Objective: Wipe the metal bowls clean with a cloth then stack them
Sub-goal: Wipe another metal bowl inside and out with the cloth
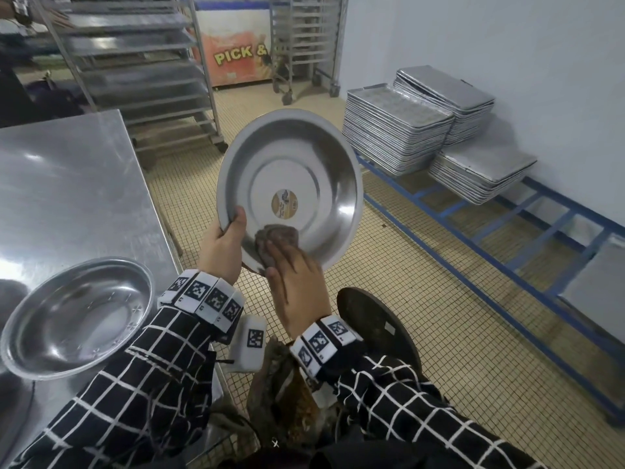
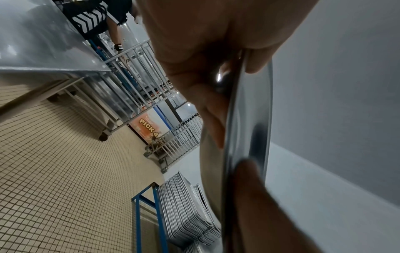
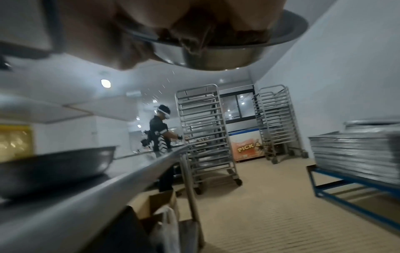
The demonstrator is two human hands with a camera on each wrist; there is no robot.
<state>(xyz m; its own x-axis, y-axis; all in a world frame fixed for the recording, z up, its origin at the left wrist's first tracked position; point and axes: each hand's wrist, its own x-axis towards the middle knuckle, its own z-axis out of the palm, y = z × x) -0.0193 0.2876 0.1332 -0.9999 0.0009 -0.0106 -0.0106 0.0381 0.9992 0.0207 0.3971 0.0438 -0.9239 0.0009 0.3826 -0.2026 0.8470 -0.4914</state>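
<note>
I hold a wide metal bowl (image 1: 297,170) up over the floor, tilted so its inside and a round label face me. My left hand (image 1: 233,228) grips its lower left rim, thumb inside and fingers behind; in the left wrist view the rim (image 2: 249,119) runs edge-on between them. My right hand (image 1: 294,275) holds a bunched brown cloth (image 1: 275,233) against the bowl's lower inner wall. From the right wrist view, the cloth (image 3: 194,39) sits wadded under the fingers inside the bowl (image 3: 216,58). A second metal bowl (image 1: 77,316) sits upright on the steel table (image 1: 67,181) at lower left.
Stacks of baking trays (image 1: 406,130) rest on a low blue rack (image 1: 507,258) along the right wall. Rolling tray racks (image 1: 142,62) and a chest freezer (image 1: 236,55) stand at the back. Another person (image 3: 160,130) works by the far rack. A dark round stool (image 1: 375,323) is below my right arm.
</note>
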